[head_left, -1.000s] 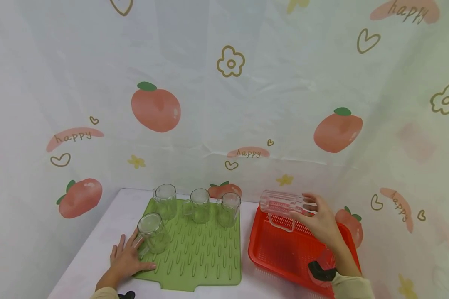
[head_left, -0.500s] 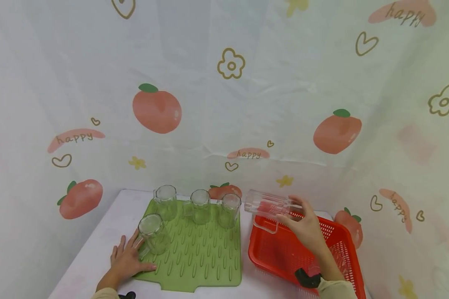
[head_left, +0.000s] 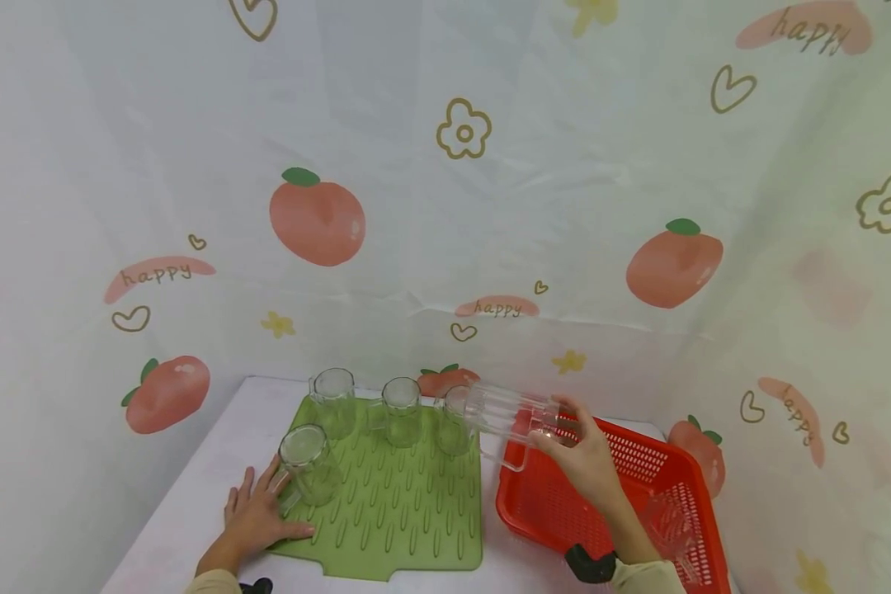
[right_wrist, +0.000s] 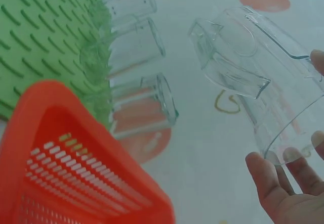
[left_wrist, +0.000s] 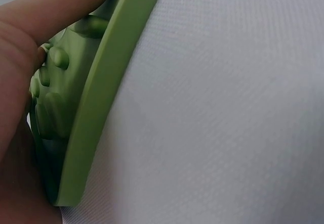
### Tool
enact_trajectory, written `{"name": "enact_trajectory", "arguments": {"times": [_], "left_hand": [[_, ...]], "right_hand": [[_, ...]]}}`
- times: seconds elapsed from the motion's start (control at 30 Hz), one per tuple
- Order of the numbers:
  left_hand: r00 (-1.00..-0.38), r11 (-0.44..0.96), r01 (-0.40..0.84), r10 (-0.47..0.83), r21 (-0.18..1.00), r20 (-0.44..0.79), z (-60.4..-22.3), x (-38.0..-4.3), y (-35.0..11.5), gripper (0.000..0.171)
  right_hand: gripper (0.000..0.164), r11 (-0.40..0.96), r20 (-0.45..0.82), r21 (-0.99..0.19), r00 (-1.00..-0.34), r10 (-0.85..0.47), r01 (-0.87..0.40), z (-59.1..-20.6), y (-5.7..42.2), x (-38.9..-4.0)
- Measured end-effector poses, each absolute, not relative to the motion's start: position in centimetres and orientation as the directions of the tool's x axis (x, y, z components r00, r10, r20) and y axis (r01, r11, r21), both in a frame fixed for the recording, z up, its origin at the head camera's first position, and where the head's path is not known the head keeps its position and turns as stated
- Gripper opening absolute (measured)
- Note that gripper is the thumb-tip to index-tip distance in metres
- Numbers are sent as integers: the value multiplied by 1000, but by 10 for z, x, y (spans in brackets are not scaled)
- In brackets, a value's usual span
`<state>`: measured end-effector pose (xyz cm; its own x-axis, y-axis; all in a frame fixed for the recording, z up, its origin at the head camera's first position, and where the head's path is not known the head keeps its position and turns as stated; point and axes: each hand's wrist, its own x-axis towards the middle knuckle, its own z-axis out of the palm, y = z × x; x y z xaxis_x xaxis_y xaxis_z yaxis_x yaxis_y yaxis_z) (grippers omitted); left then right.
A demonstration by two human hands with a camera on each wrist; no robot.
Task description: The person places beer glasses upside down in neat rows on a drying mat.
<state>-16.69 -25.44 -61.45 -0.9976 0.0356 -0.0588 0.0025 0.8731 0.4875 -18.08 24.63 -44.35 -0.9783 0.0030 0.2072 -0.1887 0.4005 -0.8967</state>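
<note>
My right hand grips a clear glass mug by one end. The mug lies sideways in the air, handle downward, over the red basket's left rim and overlapping the nearest standing mug in the head view. In the right wrist view, fingertips and thumb spread around the end of the held mug. My left hand rests with spread fingers on the left edge of a green drying mat, beside a glass mug. In the left wrist view its thumb lies over the mat's rim.
Three glass mugs stand along the mat's back edge, the right one closest to the basket. A red perforated basket stands right of the mat, with clear glassware inside. A printed curtain hangs behind the white table.
My right hand has carried the mug leftward, from above the basket to its left rim and the mat's back right corner. My left hand stays on the mat's edge.
</note>
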Motion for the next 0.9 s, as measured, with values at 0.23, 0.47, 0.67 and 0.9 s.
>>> {"name": "enact_trajectory", "arguments": {"times": [0.23, 0.47, 0.67, 0.9], "left_hand": [[-998, 875, 0, 30, 484, -55, -615, -166, -256, 119], [-997, 868, -4, 32, 496, -64, -615, -166, -254, 121], [-997, 869, -17, 25, 494, -78, -616, -167, -254, 121], [-998, 873, -7, 27, 487, -63, -614, -167, -256, 121]], "right_hand": [[63, 326, 226, -920, -974, -7, -216, -446, 232, -183], [61, 298, 252, -921, -967, -32, -250, -451, 222, -182], [61, 270, 250, -928, -967, -56, -256, -450, 213, -181], [60, 257, 230, -938, -972, -48, -234, -454, 201, -184]]}}
